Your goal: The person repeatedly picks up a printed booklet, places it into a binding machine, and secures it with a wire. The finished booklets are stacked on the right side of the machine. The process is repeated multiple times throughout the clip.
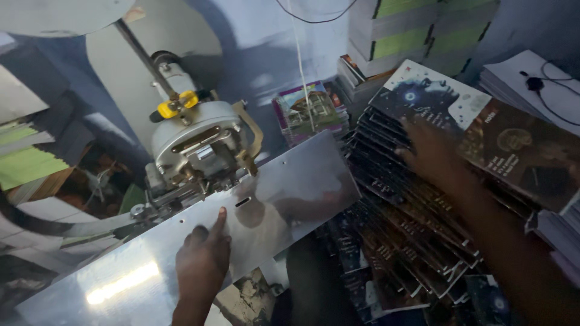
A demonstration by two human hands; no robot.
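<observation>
My left hand rests on a long shiny metal plate that runs from the lower left up to the middle, with its index finger stretched toward a slot in the plate. It holds nothing. Behind the plate stands a grey stitching machine head with a yellow clamp on its rod. My right hand lies flat, fingers spread, on a fanned stack of dark printed book covers to the right of the plate.
Stacks of white and green paper stand at the back right. White sheets with a black cable lie at the far right. A pile of colourful booklets leans against the blue wall. A white cord hangs down.
</observation>
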